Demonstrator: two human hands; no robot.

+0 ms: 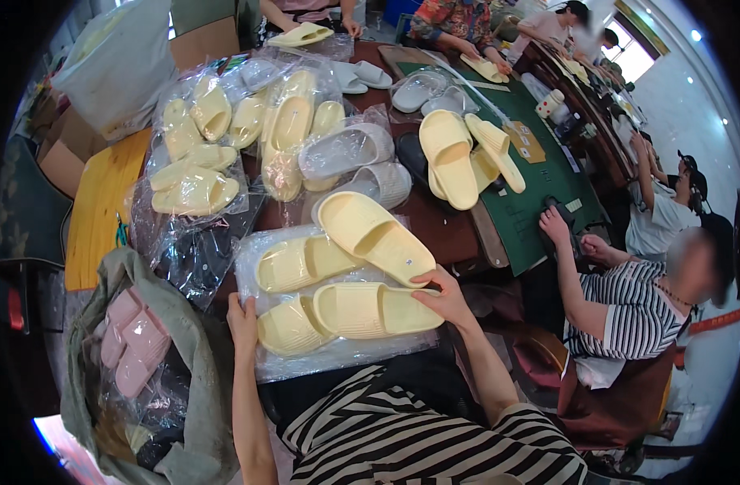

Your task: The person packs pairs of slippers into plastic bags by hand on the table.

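Observation:
Just in front of me lies a stack of clear plastic bags (386,348), with yellow slippers (305,263) on or in it. My left hand (242,323) grips the stack's left edge, its fingers partly hidden. My right hand (444,297) is closed on the heel ends of two more yellow slippers. One is an upper yellow slipper (378,234), tilted and pointing up and left. The other is a lower yellow slipper (370,309), which lies nearly level across the slippers beneath it. The heels of those underneath are covered.
Bagged yellow slippers (289,121) and bagged grey slippers (346,151) crowd the table beyond. More yellow slippers (451,162) are stacked by the green mat (548,190). At lower left stands a grey-green sack (200,372) holding pink slippers (136,339). A co-worker in stripes (628,303) sits at right.

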